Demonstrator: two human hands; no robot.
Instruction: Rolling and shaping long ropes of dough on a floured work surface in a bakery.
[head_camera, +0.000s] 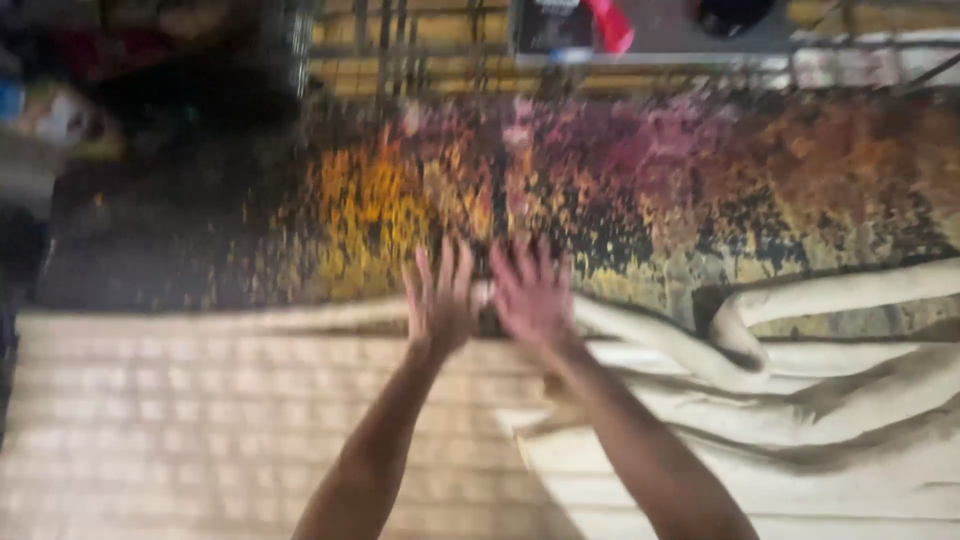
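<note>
The 2 hands, left hand (440, 300) and right hand (530, 295), lie fingers spread and grasping nothing, on the cream cloth (200, 420), its upper edge running left-right beside the paint-stained table (700, 190).

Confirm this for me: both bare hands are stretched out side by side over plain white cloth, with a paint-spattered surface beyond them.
Not quite. The head view shows the left hand and right hand over cream checked cloth, not plain white. They are side by side, and the paint-spattered surface does lie beyond them.

Whole view motion-blurred: both hands (487, 298) smeared, cream cloth (760, 440) cut off at right edge.
</note>
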